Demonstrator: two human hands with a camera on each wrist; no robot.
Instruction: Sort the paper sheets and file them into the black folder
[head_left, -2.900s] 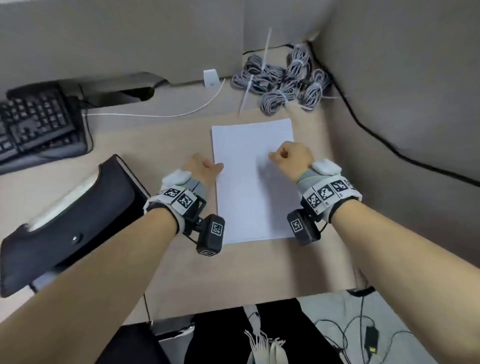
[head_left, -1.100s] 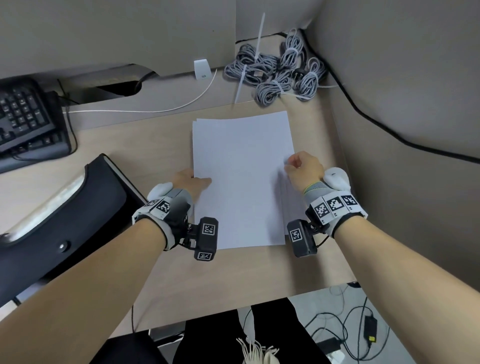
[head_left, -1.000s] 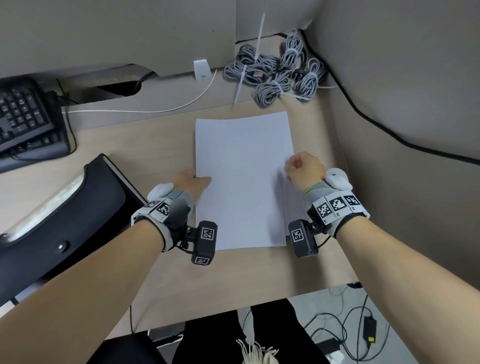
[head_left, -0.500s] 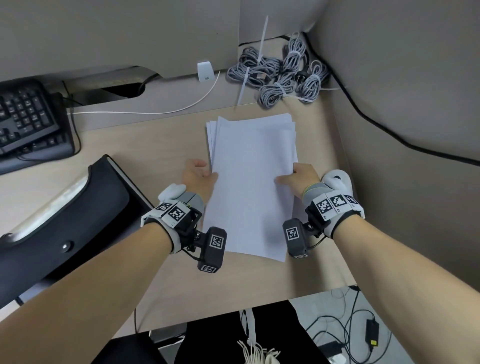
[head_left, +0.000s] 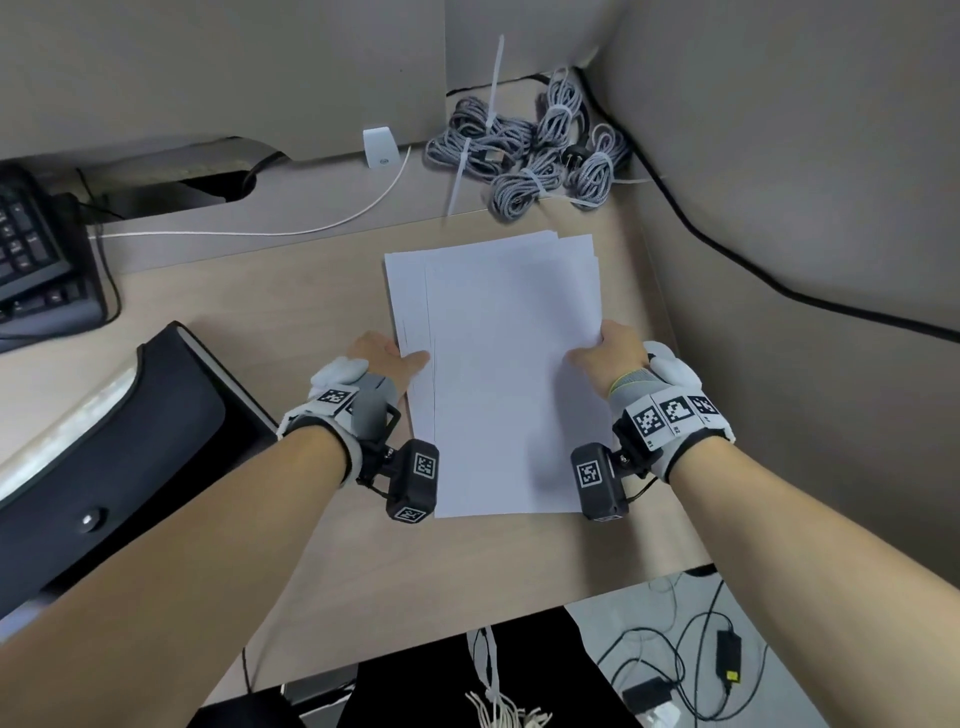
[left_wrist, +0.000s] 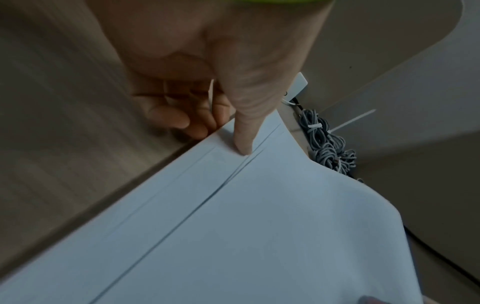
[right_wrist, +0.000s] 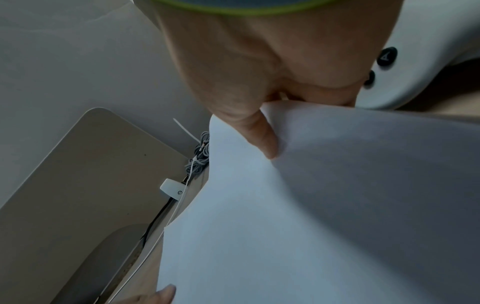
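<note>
A loose stack of white paper sheets (head_left: 498, 374) lies between my hands on the desk, its edges fanned out of line. My left hand (head_left: 387, 358) holds the stack's left edge, thumb on top (left_wrist: 242, 133) and fingers curled beneath. My right hand (head_left: 605, 351) pinches the right edge, thumb over the sheets (right_wrist: 259, 135), which curl upward there. The sheets (left_wrist: 233, 226) show offset edges in the left wrist view. The black folder (head_left: 119, 447) lies to the left of my left forearm.
A black keyboard (head_left: 36, 260) sits at the far left. Bundled grey cables (head_left: 535, 156) and a white cable clip (head_left: 380, 147) lie at the back. A partition wall (head_left: 779, 182) stands close on the right. The desk's front edge (head_left: 467, 623) runs below my wrists.
Both hands went from resting on the flat sheets to gripping the stack's side edges. The stack has lifted slightly, shifted, and its sheets have fanned apart at the top and left.
</note>
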